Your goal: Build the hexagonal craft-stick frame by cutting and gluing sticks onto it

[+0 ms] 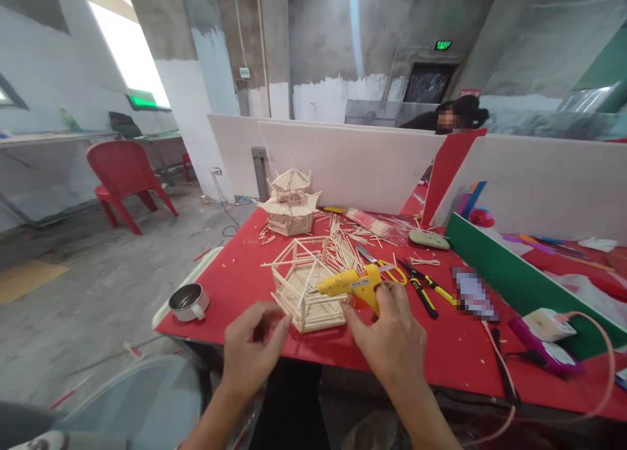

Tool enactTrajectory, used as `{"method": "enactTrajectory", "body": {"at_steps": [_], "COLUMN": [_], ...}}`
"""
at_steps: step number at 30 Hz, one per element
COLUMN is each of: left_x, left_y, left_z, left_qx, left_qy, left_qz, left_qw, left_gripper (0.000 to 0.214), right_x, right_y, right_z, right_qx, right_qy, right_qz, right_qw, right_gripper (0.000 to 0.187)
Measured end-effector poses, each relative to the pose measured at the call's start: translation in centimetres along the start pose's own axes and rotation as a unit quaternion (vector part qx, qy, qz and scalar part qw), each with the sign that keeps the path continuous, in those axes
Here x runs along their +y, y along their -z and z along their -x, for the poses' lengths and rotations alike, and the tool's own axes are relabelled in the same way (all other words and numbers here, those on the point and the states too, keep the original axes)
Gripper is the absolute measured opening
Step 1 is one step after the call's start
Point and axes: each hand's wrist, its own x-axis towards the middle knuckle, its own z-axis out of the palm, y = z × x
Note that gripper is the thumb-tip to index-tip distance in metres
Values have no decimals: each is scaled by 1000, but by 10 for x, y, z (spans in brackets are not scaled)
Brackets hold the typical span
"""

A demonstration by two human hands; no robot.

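Observation:
In my right hand (394,326) is a yellow hot glue gun (350,281), gripped by its handle with the nozzle pointing left. Its tip lies over a hexagonal frame (306,313) built from thin wooden sticks, and my right thumb is close to the frame's right side. My left hand (255,342) is by the frame's front left corner, fingers curved and thumb apart from them. Whether its fingertips touch the sticks I cannot tell. Behind the frame stands a tiered stick pagoda (291,205). Loose wooden sticks (345,247) are scattered to its right.
A metal cup (189,302) sits near the table's left edge. Yellow-handled scissors (392,270), pliers (421,290) and a phone (474,293) lie to the right. A green divider (519,287) and a power strip (546,355) with cables are farther right. Another person (448,115) is behind the white partition.

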Motion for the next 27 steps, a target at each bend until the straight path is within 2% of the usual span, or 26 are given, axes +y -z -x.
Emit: {"method": "enactTrajectory", "body": {"at_steps": [2, 5, 7, 11, 13, 23, 27], "left_x": [-12, -30, -44, -70, -78, -79, -80], "left_y": [-12, -27, -34, -46, -50, -52, -52], "left_z": [15, 19, 17, 18, 20, 18, 18], "left_qx": [21, 19, 14, 9, 1, -14, -18], "left_qy": [-33, -51, -15, 108, 137, 187, 193], "left_qz": [13, 56, 83, 132, 140, 167, 166], "left_qw": [999, 997, 996, 985, 981, 968, 967], "left_gripper": [11, 9, 15, 27, 29, 30, 31], "right_x": [-3, -7, -9, -11, -10, -9, -11], "right_y": [0, 0, 0, 1, 2, 11, 9], "right_z": [-4, -8, -10, -13, -15, -30, -32], "right_qx": [16, 34, 44, 44, 47, 73, 59], "right_qy": [17, 46, 64, 95, 106, 193, 200], "right_qz": [11, 32, 47, 71, 88, 132, 104], "right_qw": [1000, 998, 996, 992, 989, 970, 972], "right_gripper": [38, 37, 36, 34, 33, 29, 25]}}
